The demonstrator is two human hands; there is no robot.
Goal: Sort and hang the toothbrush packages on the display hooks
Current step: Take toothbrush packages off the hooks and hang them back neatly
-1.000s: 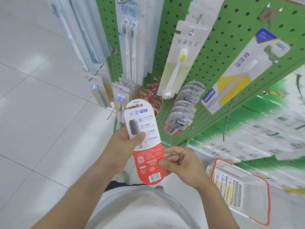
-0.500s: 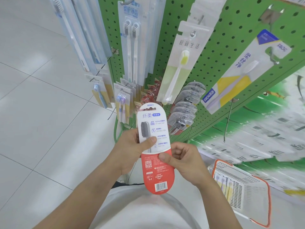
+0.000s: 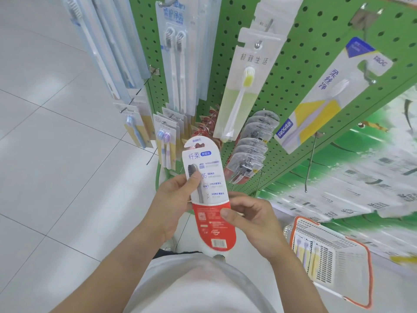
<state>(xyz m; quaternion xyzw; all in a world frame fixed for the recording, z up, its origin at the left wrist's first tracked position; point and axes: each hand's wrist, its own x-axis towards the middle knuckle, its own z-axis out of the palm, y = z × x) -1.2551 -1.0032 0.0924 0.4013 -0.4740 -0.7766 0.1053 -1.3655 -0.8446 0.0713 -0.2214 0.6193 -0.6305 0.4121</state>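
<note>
Between both hands' fingers [image 3: 194,179], the toothbrush package [image 3: 208,193] stands upright

Hands in view: 2, left hand [image 3: 173,199] and right hand [image 3: 252,220]. Red-and-white toothbrush package [image 3: 208,190] held between them: 1. Green pegboard [image 3: 300,53]: 1. Orange-rimmed basket [image 3: 365,260]: 1. Yellow-bristle brush package [image 3: 246,86], front of its hook: 1 countable. Clear-blister packs [image 3: 250,152] in a row: about 7.
</note>
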